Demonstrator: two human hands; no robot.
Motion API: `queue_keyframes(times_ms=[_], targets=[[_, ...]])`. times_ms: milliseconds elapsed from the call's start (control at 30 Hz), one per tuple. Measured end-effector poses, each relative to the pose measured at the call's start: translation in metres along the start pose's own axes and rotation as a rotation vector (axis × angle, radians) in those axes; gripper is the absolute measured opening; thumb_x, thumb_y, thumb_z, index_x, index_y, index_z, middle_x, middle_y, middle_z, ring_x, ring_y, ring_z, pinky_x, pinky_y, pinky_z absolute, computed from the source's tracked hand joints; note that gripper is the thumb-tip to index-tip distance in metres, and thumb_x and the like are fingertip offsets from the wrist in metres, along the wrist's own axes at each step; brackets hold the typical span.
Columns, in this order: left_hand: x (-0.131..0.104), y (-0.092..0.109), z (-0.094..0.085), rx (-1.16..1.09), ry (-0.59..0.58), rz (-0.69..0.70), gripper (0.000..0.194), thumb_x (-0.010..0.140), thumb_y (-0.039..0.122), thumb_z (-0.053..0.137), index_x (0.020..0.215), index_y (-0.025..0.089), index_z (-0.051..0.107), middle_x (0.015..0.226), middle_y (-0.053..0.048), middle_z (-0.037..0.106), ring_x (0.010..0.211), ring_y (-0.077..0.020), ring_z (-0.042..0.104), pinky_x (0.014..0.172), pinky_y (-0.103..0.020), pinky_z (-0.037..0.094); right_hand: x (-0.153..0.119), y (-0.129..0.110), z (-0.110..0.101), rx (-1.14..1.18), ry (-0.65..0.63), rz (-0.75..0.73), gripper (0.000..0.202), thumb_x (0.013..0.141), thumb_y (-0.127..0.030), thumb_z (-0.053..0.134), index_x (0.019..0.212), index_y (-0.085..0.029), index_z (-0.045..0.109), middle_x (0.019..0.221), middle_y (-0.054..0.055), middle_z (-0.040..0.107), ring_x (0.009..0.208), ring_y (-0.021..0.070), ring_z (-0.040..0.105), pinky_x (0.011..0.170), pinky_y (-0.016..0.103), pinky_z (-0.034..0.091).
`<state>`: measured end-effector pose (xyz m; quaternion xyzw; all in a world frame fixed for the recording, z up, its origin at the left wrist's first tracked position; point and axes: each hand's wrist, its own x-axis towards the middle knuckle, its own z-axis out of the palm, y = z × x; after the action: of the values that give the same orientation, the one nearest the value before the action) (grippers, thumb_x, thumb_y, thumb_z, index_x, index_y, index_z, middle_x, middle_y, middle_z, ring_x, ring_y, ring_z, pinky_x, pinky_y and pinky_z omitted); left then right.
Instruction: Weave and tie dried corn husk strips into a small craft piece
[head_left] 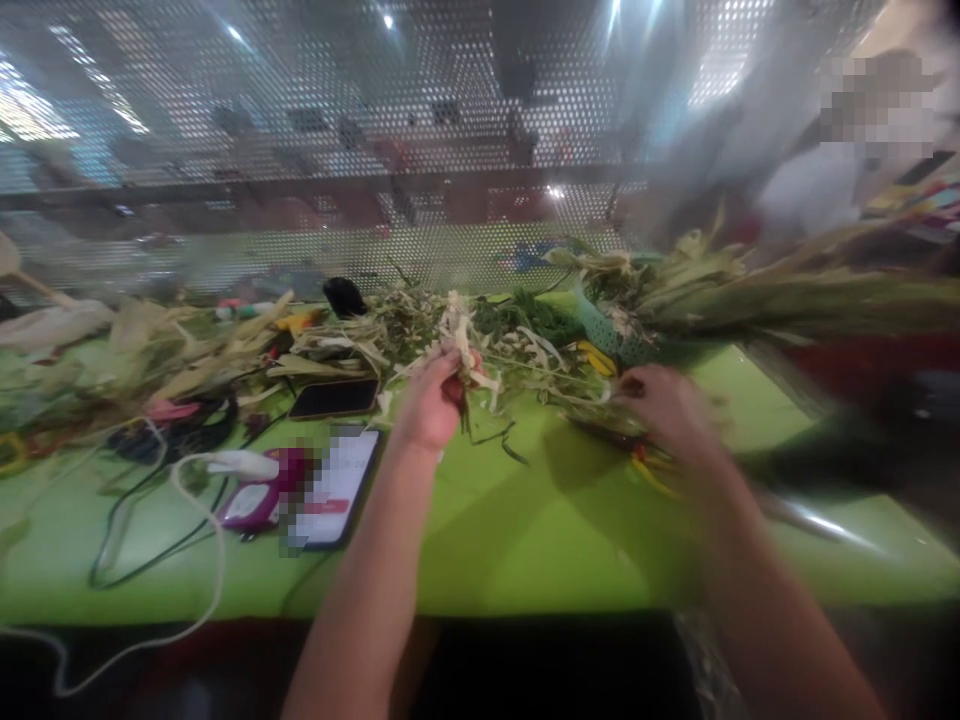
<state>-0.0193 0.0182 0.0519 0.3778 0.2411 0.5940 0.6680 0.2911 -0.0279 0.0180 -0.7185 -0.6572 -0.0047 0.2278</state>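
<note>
While gripping husks point(461, 345), left hand point(431, 400)

The tabletop point(525, 540) was bright lime green, without any pattern. The husks point(465, 345) in the left hand point(431, 400) were pale straw yellow, with a small red spot among them. The leaves point(787, 295) at the right were dull green and beige. One phone point(335, 398) was black; the other phone point(341, 485) showed a white screen with a red bar. The cable point(196, 520) was white, the other cable point(142, 500) black. The panel point(375, 130) behind was grey, with a pattern of small round holes.
</note>
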Motion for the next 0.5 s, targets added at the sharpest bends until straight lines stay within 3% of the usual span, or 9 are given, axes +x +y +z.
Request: queue_keyframes(times_ms=[167, 233, 333, 400, 500], targets=[[0.000, -0.018, 0.003, 0.107, -0.047, -0.181, 0.020, 0.070, 0.028, 0.075, 0.077, 0.016, 0.059, 0.072, 0.000, 0.067, 0.061, -0.0098, 0.060, 0.062, -0.024, 0.049, -0.004, -0.019, 0.000, 0.146, 0.087, -0.306, 0.053, 0.071, -0.025, 0.071, 0.123, -0.027, 0.065, 0.127, 0.009, 0.063, 0.115, 0.0323, 0.054, 0.094, 0.045, 0.041], [-0.003, -0.026, 0.008, 0.127, -0.077, -0.244, 0.021, 0.070, 0.027, 0.075, 0.078, 0.016, 0.059, 0.072, -0.001, 0.067, 0.063, -0.0105, 0.061, 0.063, -0.024, 0.049, -0.010, -0.038, -0.004, 0.221, 0.189, -0.320, 0.041, 0.077, -0.023, 0.066, 0.117, -0.028, 0.067, 0.118, 0.008, 0.067, 0.111, 0.0305, 0.057, 0.096, 0.045, 0.040], [-0.007, -0.034, 0.016, 0.137, -0.106, -0.301, 0.020, 0.070, 0.027, 0.074, 0.076, 0.015, 0.059, 0.071, -0.001, 0.065, 0.065, -0.0108, 0.060, 0.064, -0.024, 0.050, -0.021, -0.063, -0.010, 0.424, 0.242, -0.194, 0.019, 0.085, -0.025, 0.060, 0.099, -0.026, 0.072, 0.092, 0.006, 0.068, 0.083, 0.0234, 0.062, 0.079, 0.038, 0.047], [-0.009, -0.038, 0.020, 0.148, -0.134, -0.333, 0.020, 0.070, 0.026, 0.074, 0.075, 0.015, 0.059, 0.070, -0.001, 0.064, 0.066, -0.0110, 0.060, 0.065, -0.024, 0.049, -0.026, -0.072, -0.010, 0.681, 0.123, -0.130, 0.022, 0.085, -0.027, 0.062, 0.105, -0.026, 0.070, 0.094, 0.005, 0.068, 0.070, 0.0179, 0.060, 0.066, 0.033, 0.048], [-0.012, -0.042, 0.024, 0.161, -0.179, -0.368, 0.020, 0.070, 0.026, 0.075, 0.075, 0.014, 0.059, 0.069, -0.001, 0.063, 0.066, -0.0112, 0.059, 0.065, -0.024, 0.049, -0.028, -0.080, -0.003, 1.128, -0.232, -0.053, 0.036, 0.081, -0.030, 0.067, 0.117, -0.026, 0.062, 0.109, 0.005, 0.067, 0.060, 0.0118, 0.058, 0.056, 0.029, 0.051]])
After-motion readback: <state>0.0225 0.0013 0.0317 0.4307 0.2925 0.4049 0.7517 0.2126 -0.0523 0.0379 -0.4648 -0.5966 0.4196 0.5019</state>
